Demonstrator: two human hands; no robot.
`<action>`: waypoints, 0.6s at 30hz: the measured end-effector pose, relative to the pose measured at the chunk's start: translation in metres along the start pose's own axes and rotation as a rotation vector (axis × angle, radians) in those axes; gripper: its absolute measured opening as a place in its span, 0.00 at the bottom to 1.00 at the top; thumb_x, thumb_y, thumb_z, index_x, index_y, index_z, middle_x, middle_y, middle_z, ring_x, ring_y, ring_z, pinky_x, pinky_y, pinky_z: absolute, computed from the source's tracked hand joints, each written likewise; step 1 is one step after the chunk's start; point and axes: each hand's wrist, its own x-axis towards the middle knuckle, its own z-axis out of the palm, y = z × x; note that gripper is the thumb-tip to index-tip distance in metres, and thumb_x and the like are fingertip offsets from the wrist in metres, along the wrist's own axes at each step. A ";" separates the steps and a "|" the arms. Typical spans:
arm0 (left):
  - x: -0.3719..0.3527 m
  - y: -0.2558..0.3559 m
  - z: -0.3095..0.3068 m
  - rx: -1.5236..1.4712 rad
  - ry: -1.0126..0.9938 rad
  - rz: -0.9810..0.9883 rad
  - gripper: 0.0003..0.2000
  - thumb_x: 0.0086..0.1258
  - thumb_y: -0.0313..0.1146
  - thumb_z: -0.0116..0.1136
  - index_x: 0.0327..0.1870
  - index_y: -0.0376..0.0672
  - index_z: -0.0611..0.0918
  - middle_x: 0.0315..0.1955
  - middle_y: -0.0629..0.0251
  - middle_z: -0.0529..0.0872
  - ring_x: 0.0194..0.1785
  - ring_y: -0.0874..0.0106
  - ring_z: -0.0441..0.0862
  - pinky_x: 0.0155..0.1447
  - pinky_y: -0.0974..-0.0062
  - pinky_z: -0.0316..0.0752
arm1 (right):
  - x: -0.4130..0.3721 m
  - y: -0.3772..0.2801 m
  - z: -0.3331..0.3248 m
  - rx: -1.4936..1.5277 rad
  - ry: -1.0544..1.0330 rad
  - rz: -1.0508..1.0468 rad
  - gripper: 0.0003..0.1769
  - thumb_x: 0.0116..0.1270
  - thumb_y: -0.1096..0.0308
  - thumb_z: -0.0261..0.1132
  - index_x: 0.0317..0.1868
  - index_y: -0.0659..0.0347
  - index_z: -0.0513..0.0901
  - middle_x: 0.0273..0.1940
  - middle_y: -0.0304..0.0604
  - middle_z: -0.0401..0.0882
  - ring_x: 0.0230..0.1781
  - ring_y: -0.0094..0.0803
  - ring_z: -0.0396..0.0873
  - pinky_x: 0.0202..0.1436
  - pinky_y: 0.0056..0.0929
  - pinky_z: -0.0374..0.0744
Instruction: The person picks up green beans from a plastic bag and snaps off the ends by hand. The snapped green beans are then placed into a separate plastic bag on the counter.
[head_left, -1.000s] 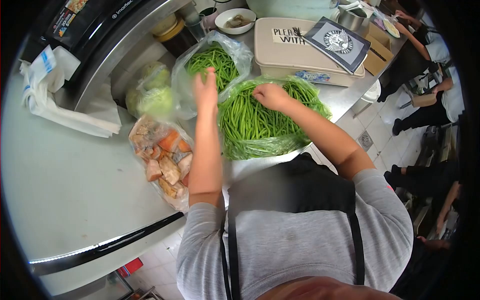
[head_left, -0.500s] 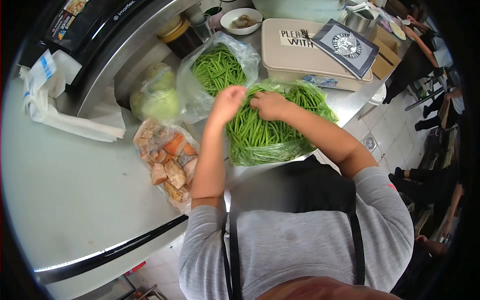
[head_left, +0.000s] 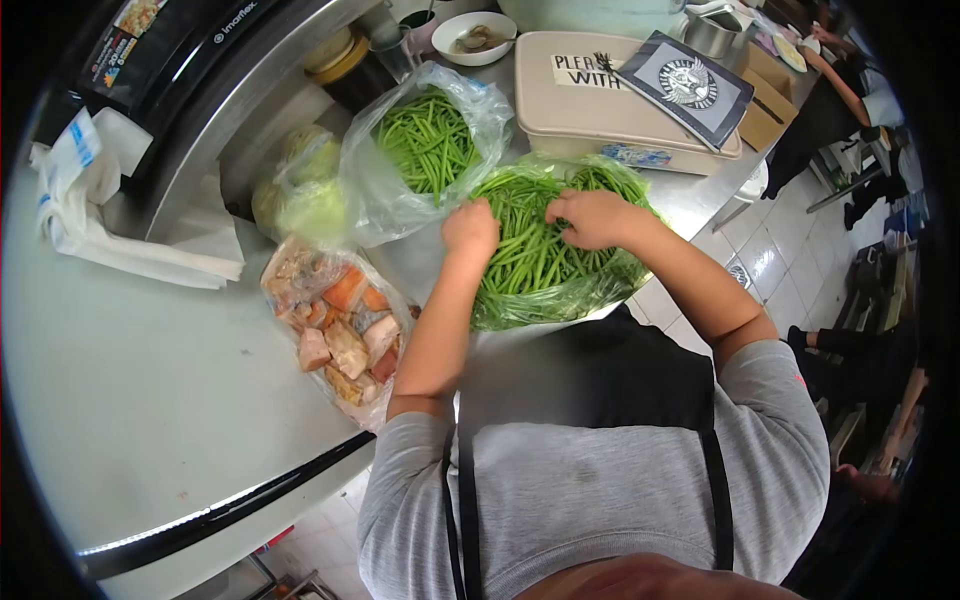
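Note:
An opened clear plastic bag (head_left: 545,315) full of long green beans (head_left: 530,250) lies in front of me on the metal counter. At its left edge is my left hand (head_left: 470,230), its fingers curled closed against the beans; what they grip is hidden. My right hand (head_left: 592,218) reaches over the bag from the right, with bent fingers pinched on green beans in the pile. Just beyond my left hand, a second clear bag (head_left: 362,190) stands open with more green beans (head_left: 432,145) inside.
A bag of meat chunks (head_left: 345,345) and a bagged pale green vegetable (head_left: 310,190) lie left. Behind are a lidded beige bin (head_left: 560,105) with a dark booklet (head_left: 685,88) on top, and a white bowl (head_left: 475,38). Another person (head_left: 835,110) stands at far right.
My left hand has come down and right to the edge of the bean bag. My right hand has shifted right across the pile. The view has moved slightly.

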 end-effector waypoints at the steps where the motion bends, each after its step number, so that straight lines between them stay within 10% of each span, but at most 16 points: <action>1: 0.002 -0.002 -0.001 -0.058 -0.029 0.035 0.13 0.49 0.37 0.58 0.34 0.40 0.77 0.31 0.55 0.78 0.35 0.57 0.75 0.39 0.66 0.69 | -0.001 0.003 -0.003 0.025 0.052 -0.003 0.14 0.51 0.67 0.55 0.41 0.53 0.74 0.39 0.45 0.72 0.39 0.41 0.73 0.41 0.36 0.72; 6: -0.020 0.003 -0.019 -0.305 0.167 0.155 0.09 0.53 0.34 0.55 0.32 0.40 0.78 0.29 0.55 0.78 0.34 0.57 0.75 0.38 0.66 0.69 | -0.001 0.009 -0.009 -0.056 0.461 -0.027 0.14 0.50 0.67 0.60 0.40 0.53 0.75 0.35 0.42 0.72 0.33 0.40 0.74 0.35 0.35 0.73; 18: -0.032 0.031 -0.060 -0.525 0.167 0.196 0.09 0.57 0.34 0.51 0.31 0.37 0.78 0.22 0.56 0.79 0.26 0.62 0.75 0.32 0.72 0.69 | 0.001 -0.004 -0.002 -0.041 0.610 -0.117 0.07 0.53 0.62 0.58 0.27 0.57 0.76 0.23 0.43 0.73 0.26 0.37 0.75 0.31 0.33 0.73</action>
